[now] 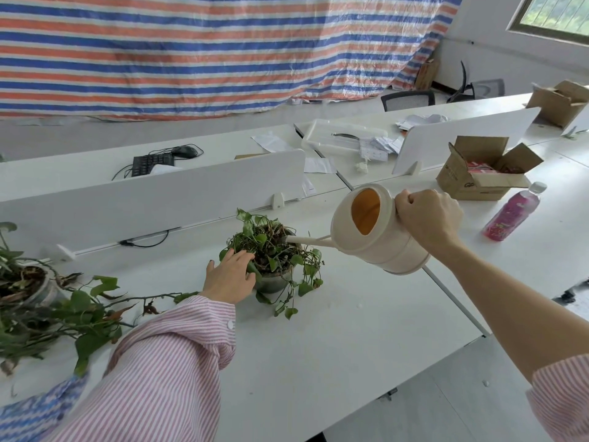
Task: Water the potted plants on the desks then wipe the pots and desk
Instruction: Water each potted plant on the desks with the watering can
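Note:
A small potted plant (274, 250) with trailing green leaves stands in a grey pot (275, 282) on the white desk (334, 339). My left hand (231, 277) rests against the pot's left side, fingers spread among the leaves. My right hand (428, 218) grips the handle of a cream watering can (376, 231), tilted left so its thin spout reaches over the plant's soil. A second, larger plant (28, 279) with long sprawling vines sits at the desk's left edge. A blue patterned cloth (38, 409) lies at the lower left.
A pink bottle (513, 213) and an open cardboard box (484, 169) stand right of the can. White divider panels (153, 189) run behind the plants. Beyond them lie a keyboard (153, 162), papers and a plastic tray (341, 138). The desk's front edge drops to the floor at lower right.

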Motion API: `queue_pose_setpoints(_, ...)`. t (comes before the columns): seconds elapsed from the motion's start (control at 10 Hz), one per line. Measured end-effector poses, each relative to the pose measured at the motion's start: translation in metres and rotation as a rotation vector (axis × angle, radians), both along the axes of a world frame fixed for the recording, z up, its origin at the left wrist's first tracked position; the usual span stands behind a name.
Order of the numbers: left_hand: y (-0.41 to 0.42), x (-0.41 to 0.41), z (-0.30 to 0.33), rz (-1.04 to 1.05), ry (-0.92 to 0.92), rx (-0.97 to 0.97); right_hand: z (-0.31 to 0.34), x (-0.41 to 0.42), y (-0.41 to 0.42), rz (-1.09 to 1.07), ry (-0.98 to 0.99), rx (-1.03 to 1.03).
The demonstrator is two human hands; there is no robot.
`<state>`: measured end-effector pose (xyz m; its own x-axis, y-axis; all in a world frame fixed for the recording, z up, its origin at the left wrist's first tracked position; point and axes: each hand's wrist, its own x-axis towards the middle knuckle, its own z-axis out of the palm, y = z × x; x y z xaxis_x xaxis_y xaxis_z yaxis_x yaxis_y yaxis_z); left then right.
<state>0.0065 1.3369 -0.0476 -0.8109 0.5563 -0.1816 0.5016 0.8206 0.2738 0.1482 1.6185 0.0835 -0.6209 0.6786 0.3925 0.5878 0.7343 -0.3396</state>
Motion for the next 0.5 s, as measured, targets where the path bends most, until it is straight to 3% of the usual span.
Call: queue_pose_setpoints(0.5, -0.0005, -0.0002, 0.0012, -0.019, -0.022, 0.073, 0.011, -0.0069, -0.0106, 0.037, -0.014, 0.155)
